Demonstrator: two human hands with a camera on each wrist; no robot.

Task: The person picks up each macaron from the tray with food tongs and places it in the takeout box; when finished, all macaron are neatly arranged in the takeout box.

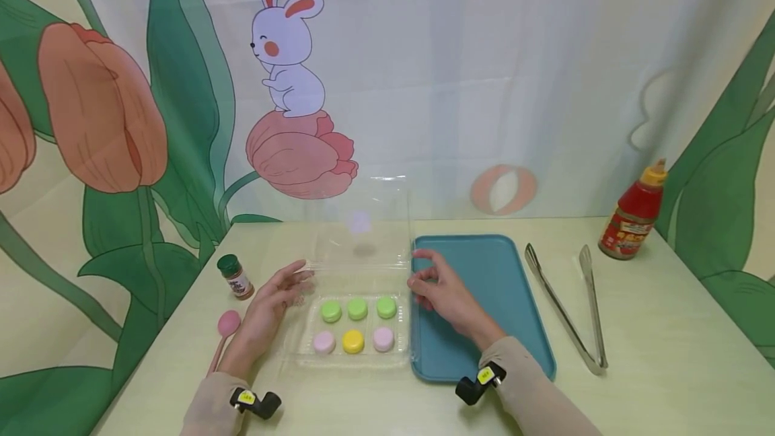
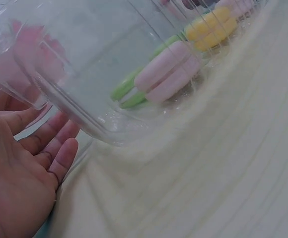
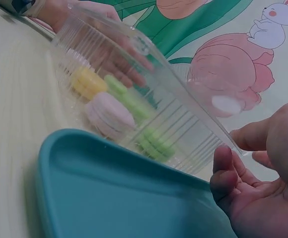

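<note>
A clear plastic box (image 1: 299, 350) stands in the middle of the table with its lid (image 1: 387, 217) raised at the back. Inside lie macarons: a row of green macarons (image 1: 357, 308) behind, and in front a yellow macaron (image 1: 353, 341) between two pink macarons (image 1: 323, 342). My left hand (image 1: 266, 311) is at the box's left side, its fingers (image 2: 64, 156) loosely extended by the rim. On the right, my right hand (image 1: 445, 295) pinches the box's rim near the rear corner, above the tray's edge. The left thumb is hidden in the left wrist view.
A blue tray (image 1: 478, 268) lies right of the box. Metal tongs (image 1: 566, 318) lie spread beyond it, with a red sauce bottle (image 1: 632, 217) behind. At left are a green-capped spice jar (image 1: 236, 278) and a pink spoon (image 1: 229, 323). A printed curtain (image 1: 412, 86) hangs behind the table.
</note>
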